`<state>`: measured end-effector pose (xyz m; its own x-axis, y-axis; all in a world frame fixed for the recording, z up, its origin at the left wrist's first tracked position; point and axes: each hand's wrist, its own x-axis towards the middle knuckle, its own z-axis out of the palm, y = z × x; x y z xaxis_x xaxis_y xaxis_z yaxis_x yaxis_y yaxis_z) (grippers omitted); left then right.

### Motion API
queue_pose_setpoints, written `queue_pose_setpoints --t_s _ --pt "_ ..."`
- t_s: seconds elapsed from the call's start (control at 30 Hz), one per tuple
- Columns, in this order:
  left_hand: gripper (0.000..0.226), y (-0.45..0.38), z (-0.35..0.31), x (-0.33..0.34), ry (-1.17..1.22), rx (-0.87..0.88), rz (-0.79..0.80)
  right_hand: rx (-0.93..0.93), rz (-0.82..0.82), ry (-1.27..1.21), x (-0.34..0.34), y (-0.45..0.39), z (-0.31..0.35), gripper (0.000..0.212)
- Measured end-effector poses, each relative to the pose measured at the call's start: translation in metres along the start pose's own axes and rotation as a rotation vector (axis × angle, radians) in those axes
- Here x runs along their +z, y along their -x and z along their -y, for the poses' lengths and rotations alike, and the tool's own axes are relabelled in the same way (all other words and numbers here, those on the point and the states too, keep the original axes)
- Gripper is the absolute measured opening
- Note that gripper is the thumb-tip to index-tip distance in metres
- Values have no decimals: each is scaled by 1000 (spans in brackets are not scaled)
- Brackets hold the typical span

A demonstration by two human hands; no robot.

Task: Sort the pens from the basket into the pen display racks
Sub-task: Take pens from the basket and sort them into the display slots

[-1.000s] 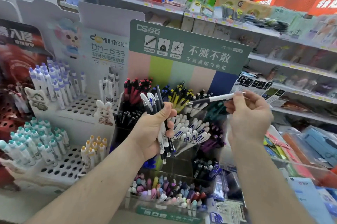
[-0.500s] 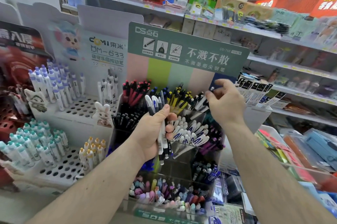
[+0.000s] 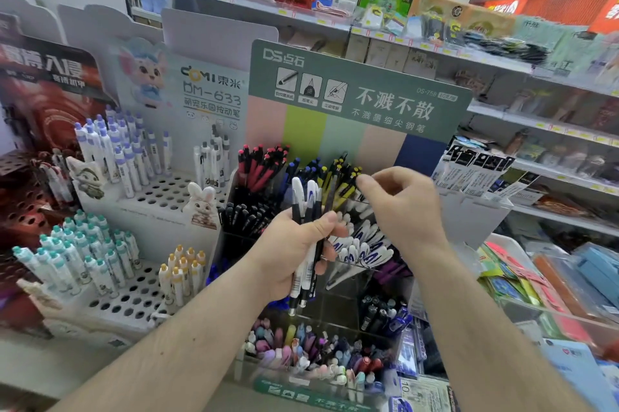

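Head view: left hand (image 3: 294,254) grips a bundle of pens (image 3: 306,244) upright, near the tiered display rack (image 3: 348,281). Right hand (image 3: 398,207) empty, fingers loosely curled, just right of the bundle tips. Judged step: picking the next pen. Next: pinch one, pull it clear. Compartments crowded; basket unseen.

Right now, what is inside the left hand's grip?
The left hand grips a bundle of pens: white and dark barrels with blue-marked caps on top, tips poking out below. The fingers cover their middles, so the exact count is unclear. The right hand reaches toward them.
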<state>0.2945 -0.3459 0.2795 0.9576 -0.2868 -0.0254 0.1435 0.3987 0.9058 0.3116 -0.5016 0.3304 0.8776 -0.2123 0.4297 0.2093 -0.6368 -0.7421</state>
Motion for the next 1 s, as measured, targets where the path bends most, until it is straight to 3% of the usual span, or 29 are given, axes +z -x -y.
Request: queue_pose_setpoints --t_s 0.13,0.23,0.33,0.43,0.6,0.77,1.0 --pt "31 6 5 3 -49 -2 69 257 426 -422 11 29 17 27" --pt "30 11 6 0 -30 -51 45 334 357 -504 19 33 15 25" --pt "29 13 7 -10 -47 -84 -29 257 206 -429 22 27 12 31" --pt "27 15 5 -27 -87 -46 -174 159 333 -479 19 28 18 26" --pt "24 23 -10 -43 23 28 -170 -157 566 29 30 42 24 16" --pt "16 35 -15 -60 128 19 -62 -164 673 26 39 45 35 14" --pt "8 44 -18 -79 -9 104 -153 -230 807 151 42 44 44 20"
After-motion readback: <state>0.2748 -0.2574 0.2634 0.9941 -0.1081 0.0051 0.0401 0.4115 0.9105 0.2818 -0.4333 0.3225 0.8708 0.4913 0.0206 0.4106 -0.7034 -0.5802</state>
